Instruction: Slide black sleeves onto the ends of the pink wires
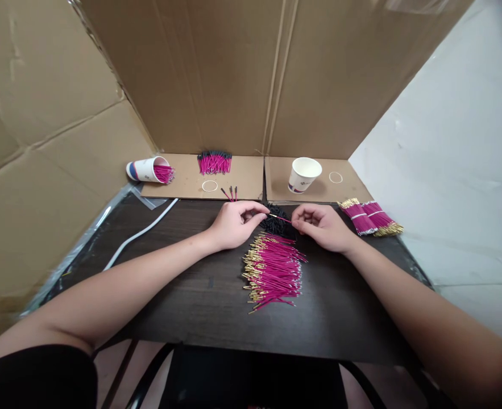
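A thin magenta wire with a gold tip stretches between my two hands above the table. My left hand is closed in a pinch at the wire's gold end; whether a small black sleeve is also in those fingertips is hidden. At the other end, the fingers of my right hand pinch the wire. Small black sleeves lie heaped just behind and below the wire. Closer to me spreads a pile of loose magenta wires, gold ends to the left and silvery ends to the right.
Black-capped magenta wires lie in a row at the back, with several more nearer. A paper cup on its side holds wires; another cup stands upright. Banded wire bundles sit right. Cardboard walls enclose the table.
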Available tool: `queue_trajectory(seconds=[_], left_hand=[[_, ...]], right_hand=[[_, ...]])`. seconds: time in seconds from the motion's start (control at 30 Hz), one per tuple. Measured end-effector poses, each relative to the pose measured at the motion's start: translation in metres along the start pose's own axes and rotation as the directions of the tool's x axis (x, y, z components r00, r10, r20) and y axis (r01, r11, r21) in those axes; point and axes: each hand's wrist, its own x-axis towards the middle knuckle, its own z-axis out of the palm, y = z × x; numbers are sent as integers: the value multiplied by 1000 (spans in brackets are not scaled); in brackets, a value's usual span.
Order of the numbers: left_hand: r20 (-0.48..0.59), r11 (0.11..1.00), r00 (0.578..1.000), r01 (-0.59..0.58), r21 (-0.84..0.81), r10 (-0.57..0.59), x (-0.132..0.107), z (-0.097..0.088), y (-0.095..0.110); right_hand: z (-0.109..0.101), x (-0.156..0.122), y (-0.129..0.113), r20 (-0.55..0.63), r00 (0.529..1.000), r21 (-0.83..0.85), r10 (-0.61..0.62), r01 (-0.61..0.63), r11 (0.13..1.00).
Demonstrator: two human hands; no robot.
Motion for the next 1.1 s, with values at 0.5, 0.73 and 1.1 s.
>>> queue_trajectory(seconds=[0.5,0.73,1.1], left_hand=[[33,994,996,-81,76,79,-3,0,5],[34,994,995,-91,60,89,-5,-1,8],[71,857,974,225,-463,-217,-5,11,31]], right_hand=[[10,-3,0,-104,993,-74,-49,42,996],[12,-1,-1,-129,991,-46,-45,39,998],[39,-12,-37,-219,975,280,30,34,959]])
